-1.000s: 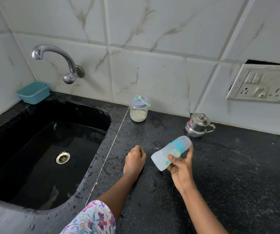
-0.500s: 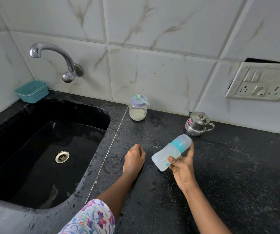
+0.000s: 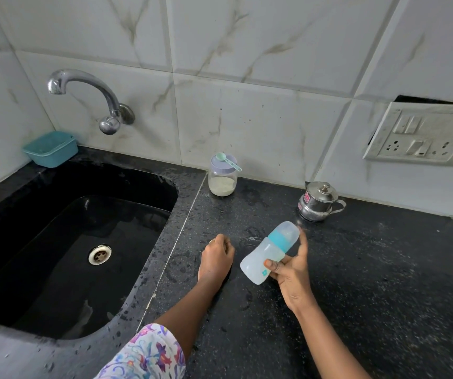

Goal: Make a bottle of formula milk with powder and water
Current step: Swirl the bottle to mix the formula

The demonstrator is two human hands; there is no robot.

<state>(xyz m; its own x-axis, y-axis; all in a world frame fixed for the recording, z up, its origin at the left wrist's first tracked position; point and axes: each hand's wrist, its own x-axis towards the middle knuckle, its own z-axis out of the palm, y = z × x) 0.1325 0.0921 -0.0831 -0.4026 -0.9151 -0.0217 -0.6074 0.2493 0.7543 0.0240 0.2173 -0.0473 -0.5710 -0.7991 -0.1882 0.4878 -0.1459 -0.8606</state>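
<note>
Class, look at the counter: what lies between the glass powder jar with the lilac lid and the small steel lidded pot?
Nothing: in the head view only bare, wet black speckled counter separates the glass powder jar from the steel pot.

No words or numbers can be read anywhere. The small lidded steel pot [image 3: 318, 201] carries a pink-red sticker on its side, and the translucent baby bottle with a teal collar [image 3: 269, 252] has a small teal mark, perhaps a printed figure; both are too small to read.
</note>
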